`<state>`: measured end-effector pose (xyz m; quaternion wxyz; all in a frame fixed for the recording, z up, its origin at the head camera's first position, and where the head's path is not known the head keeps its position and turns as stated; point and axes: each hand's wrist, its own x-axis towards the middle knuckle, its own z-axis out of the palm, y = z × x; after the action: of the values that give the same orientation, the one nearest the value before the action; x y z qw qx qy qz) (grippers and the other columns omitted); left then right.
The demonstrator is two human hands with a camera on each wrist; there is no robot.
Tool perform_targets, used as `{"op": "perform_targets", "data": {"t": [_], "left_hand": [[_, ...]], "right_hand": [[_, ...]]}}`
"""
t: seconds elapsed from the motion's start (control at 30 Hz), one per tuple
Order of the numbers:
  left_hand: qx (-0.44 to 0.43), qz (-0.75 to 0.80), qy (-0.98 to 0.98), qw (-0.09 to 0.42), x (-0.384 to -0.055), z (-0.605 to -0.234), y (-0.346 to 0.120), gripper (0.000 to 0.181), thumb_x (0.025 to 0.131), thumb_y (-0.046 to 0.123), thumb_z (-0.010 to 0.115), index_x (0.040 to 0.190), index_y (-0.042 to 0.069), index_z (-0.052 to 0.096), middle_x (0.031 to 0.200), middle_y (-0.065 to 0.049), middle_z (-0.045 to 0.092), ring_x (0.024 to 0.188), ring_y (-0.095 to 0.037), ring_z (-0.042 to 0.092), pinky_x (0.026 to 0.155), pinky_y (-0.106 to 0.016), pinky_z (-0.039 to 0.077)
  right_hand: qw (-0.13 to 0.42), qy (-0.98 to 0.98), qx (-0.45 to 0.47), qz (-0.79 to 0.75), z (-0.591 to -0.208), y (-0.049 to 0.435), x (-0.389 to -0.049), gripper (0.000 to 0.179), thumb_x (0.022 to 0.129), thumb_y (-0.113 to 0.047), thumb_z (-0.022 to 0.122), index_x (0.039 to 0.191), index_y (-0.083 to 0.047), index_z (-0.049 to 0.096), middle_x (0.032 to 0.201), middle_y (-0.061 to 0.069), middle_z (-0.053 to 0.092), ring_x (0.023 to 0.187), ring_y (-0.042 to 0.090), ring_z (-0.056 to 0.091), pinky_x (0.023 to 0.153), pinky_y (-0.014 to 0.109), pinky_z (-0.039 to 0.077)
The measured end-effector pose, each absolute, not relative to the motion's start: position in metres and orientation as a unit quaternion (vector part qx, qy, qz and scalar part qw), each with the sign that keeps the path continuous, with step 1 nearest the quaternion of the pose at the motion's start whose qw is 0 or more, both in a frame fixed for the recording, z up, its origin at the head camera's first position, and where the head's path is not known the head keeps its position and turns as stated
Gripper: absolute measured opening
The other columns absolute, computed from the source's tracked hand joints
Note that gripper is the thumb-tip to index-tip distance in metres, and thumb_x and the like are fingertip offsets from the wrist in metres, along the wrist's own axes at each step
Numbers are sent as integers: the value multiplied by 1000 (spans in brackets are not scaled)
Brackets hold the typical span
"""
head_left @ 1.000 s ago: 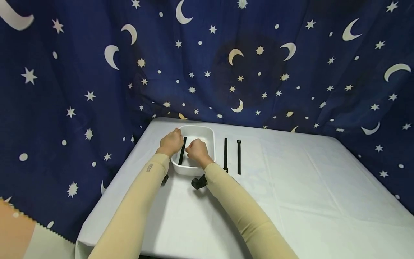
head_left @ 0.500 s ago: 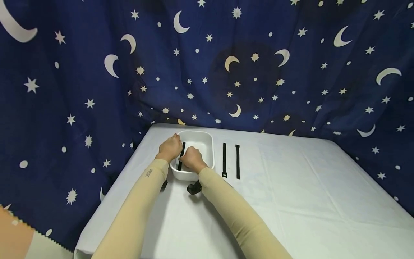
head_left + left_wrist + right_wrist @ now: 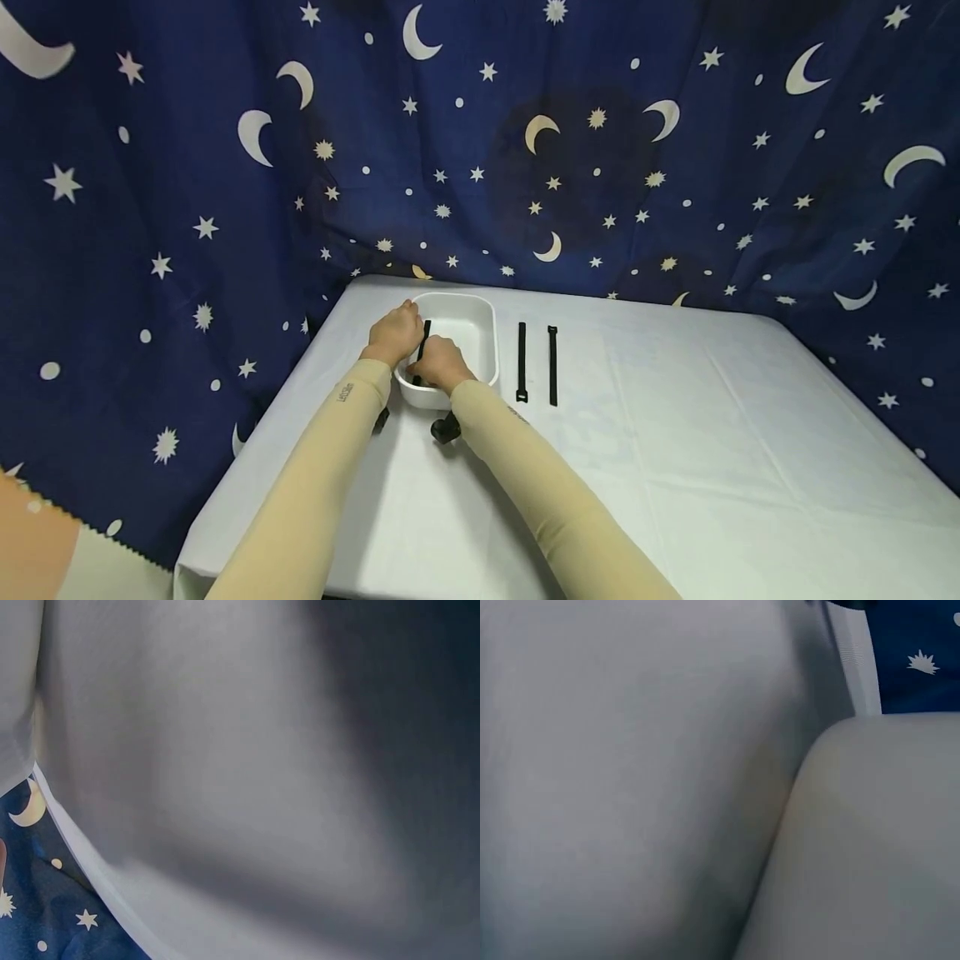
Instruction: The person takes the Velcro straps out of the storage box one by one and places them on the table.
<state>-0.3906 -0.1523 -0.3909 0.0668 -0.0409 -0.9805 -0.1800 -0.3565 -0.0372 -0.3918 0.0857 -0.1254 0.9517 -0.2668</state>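
Note:
A white rectangular tub (image 3: 476,321) with rounded corners stands on the table. Along its left inner side lies a black cable strap (image 3: 426,330), slanting toward the near end. My left hand (image 3: 396,332) grips the tub's left rim, fingers bent over it. Inside the tub, my right hand (image 3: 441,364) reaches across the strap's lower half, with bent fingers at the left wall. That hand covers part of the strap, and I cannot tell whether it pinches it. Neither wrist view shows the hands or the strap.
To the right of the tub lie two more black straps, one with its slotted end near me (image 3: 522,362), the other with its slotted end away (image 3: 553,367). White cloth covers the table (image 3: 712,450). A blue curtain (image 3: 480,217) with moons and stars hangs behind.
My right hand has moved left from the middle of the tub onto the strap's lower part. The left hand stays at the rim, and the strap lies much as before.

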Motion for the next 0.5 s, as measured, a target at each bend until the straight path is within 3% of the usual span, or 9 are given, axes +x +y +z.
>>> {"op": "perform_targets", "data": {"t": [0.2, 0.5], "left_hand": [[-45, -180, -980, 70, -393, -388, -155, 50, 105, 22, 31, 149, 0, 45, 158, -18, 41, 140, -37, 47, 106, -56, 49], [-42, -178, -981, 59, -394, -391, -153, 49, 107, 23, 32, 149, 1, 44, 159, -16, 40, 140, -36, 47, 107, -55, 49]], "right_hand": [[53, 966, -133, -217, -389, -40, -353, 31, 85, -30, 80, 96, -3, 69, 94, 12, 73, 77, 21, 65, 70, 34, 56], [72, 970, -139, -184, -394, -38, -358, 25, 87, -23, 76, 97, -1, 70, 99, 14, 74, 80, 22, 66, 75, 35, 58]]}}
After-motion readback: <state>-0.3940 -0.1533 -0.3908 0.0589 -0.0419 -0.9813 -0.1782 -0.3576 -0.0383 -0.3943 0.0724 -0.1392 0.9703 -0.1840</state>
